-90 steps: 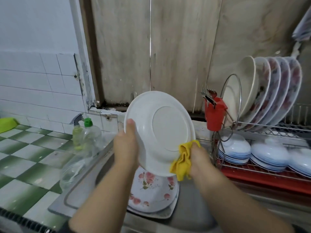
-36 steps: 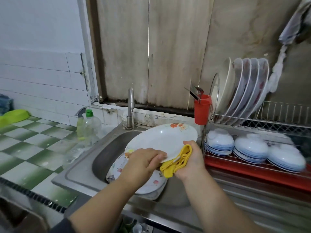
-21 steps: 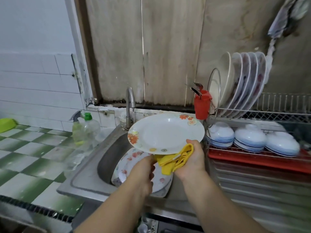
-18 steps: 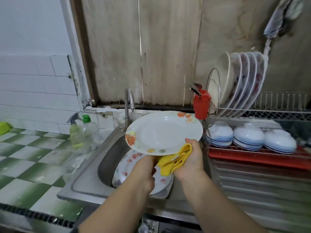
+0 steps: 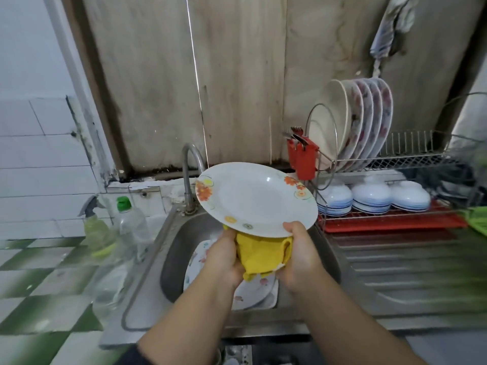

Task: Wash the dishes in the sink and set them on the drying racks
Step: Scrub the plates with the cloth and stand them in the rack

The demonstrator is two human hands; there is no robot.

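Green and white tiles cover the counter [image 5: 39,275] left of the steel sink [image 5: 147,270]. I see my right hand [image 5: 300,256] pinching the near rim of a white flowered plate [image 5: 255,198], thumb on top, with the plate held up over the sink, tilted. My left hand [image 5: 224,262] grips a yellow cloth [image 5: 259,255] bunched under the plate's near edge, between both hands. More plates [image 5: 253,288] lie down in the sink bowl. At the counter's right side, a drying rack [image 5: 395,164] holds upright plates and upside-down bowls [image 5: 371,193].
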